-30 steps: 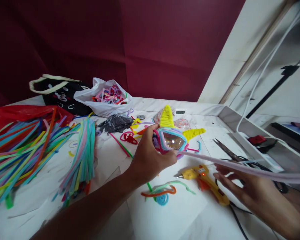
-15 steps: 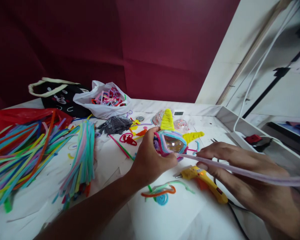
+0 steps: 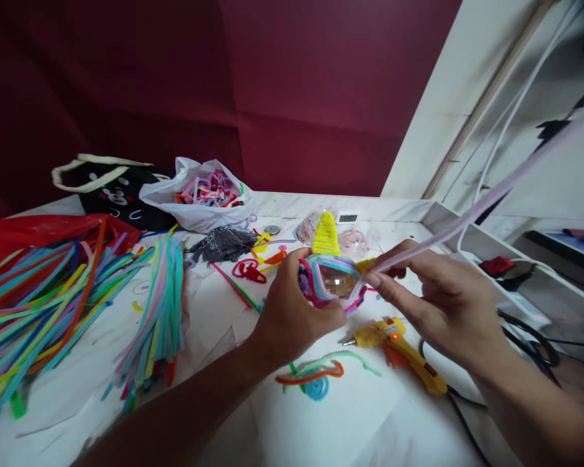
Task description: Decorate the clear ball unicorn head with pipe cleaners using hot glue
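Note:
My left hand (image 3: 296, 308) grips a clear rounded piece wrapped in coloured pipe cleaners (image 3: 316, 275), pink, blue and lilac, around an open-looking window. A yellow wrapped cone (image 3: 326, 235) stands up from its top. In my right hand (image 3: 433, 298) a pale lilac pipe cleaner (image 3: 448, 230) is pinched between thumb and forefinger, close against the piece's right edge. Its long free end runs up to the right, out of view. A second yellow part (image 3: 364, 266) is mostly hidden behind my right fingers. Below lies a yellow glue gun (image 3: 394, 347) with a small orange light lit.
Bundles of coloured pipe cleaners (image 3: 158, 311) cover the left side, near a red bag (image 3: 39, 227). A white plastic bag (image 3: 165, 207) of scraps and a black tote (image 3: 107, 194) stand behind. Black cable (image 3: 467, 428) trails from the glue gun. Paper sheets (image 3: 331, 428) lie in front.
My right hand has moved up and left to the piece's right side. The lilac pipe cleaner has swung from nearly level to slanting upward. My left hand stays in place.

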A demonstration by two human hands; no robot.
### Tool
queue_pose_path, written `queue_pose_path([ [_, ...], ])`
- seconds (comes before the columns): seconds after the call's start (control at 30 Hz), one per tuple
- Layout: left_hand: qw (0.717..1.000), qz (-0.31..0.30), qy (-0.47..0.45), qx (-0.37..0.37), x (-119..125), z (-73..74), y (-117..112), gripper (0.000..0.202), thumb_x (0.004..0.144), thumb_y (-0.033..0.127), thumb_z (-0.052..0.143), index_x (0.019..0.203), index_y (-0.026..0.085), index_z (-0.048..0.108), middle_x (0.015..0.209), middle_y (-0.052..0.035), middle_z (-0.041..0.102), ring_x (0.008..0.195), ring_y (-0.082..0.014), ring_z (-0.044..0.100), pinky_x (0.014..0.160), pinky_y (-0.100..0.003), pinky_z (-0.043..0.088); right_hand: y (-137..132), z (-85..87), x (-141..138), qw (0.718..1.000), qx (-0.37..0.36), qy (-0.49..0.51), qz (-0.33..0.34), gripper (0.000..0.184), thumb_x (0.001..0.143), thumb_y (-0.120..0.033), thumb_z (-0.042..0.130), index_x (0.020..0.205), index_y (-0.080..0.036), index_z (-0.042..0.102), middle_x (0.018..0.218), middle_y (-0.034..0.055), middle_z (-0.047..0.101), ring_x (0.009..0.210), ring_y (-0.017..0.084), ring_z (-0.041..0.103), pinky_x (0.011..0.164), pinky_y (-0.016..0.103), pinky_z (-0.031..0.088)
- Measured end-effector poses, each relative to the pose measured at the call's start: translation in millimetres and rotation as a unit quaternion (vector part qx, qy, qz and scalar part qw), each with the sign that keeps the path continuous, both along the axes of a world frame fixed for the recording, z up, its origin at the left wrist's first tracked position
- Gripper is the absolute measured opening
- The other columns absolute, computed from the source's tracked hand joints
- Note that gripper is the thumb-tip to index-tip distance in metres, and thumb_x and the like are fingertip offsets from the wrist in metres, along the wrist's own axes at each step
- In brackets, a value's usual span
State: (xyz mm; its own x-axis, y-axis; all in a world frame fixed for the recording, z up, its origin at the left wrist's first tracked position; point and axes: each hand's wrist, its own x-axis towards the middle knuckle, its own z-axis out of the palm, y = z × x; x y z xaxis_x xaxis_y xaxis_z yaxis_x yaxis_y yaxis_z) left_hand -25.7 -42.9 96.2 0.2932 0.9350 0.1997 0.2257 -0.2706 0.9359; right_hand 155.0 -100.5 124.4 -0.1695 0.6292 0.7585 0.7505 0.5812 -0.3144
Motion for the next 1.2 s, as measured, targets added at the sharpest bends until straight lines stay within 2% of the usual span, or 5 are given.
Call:
queue_pose_path([
  [0.17,1.000,-0.001,-0.004,-0.012,0.5,0.1,1.4,0.075,0.058,0.026,0.070,0.126,0.016,0.042,0.120,-0.0100,0.059,0.107,-0.0240,0.059,0.096,-0.037,0.048,6.9,-0.5,-4.3,0.998,-0.008,0.032,0.054,0.014,0.081,-0.012,0.069,0.092,-0.022,0.066,0.082,0.0022,0.065,0.078,0.017,0.058,0.068,0.034,0.047],
  [0.4,0.999,-0.015,-0.029,0.001,1.8,2.8,1.6,0.064,0.059,0.022,0.069,0.118,0.017,0.046,0.107,-0.0052,0.064,0.096,-0.0192,0.063,0.084,-0.028,0.053,12.9,-8.0,-6.3,0.997,0.005,0.062,0.036,0.013,0.080,-0.015,0.070,0.090,-0.022,0.066,0.083,0.0011,0.065,0.080,0.017,0.059,0.072,0.033,0.048],
  [0.57,1.000,-0.009,-0.026,0.007,1.6,-1.9,4.3,0.064,0.059,0.021,0.070,0.118,0.018,0.047,0.106,-0.0042,0.064,0.095,-0.0183,0.063,0.084,-0.028,0.053,15.5,-8.4,-6.0,0.997,-0.005,0.066,0.041,0.014,0.080,-0.016,0.070,0.091,-0.022,0.065,0.085,0.0006,0.064,0.081,0.017,0.059,0.073,0.034,0.047],
  [0.87,0.999,-0.011,-0.027,-0.013,1.5,0.4,5.5,0.066,0.058,0.023,0.071,0.118,0.016,0.046,0.106,-0.0058,0.063,0.094,-0.0194,0.062,0.084,-0.030,0.052,19.6,3.1,3.5,0.987,-0.039,0.023,0.151,0.020,0.077,-0.014,0.074,0.094,-0.021,0.066,0.088,0.0016,0.067,0.087,0.017,0.060,0.082,0.037,0.046],
  [1.2,0.999,-0.020,-0.025,-0.017,-0.5,-1.9,6.3,0.065,0.059,0.022,0.071,0.119,0.017,0.046,0.107,-0.0052,0.063,0.093,-0.0178,0.062,0.083,-0.028,0.052,16.3,1.0,-2.6,0.990,-0.088,0.039,0.105,0.007,0.081,-0.015,0.071,0.082,-0.020,0.066,0.077,0.0001,0.063,0.077,0.014,0.055,0.077,0.033,0.041],
])
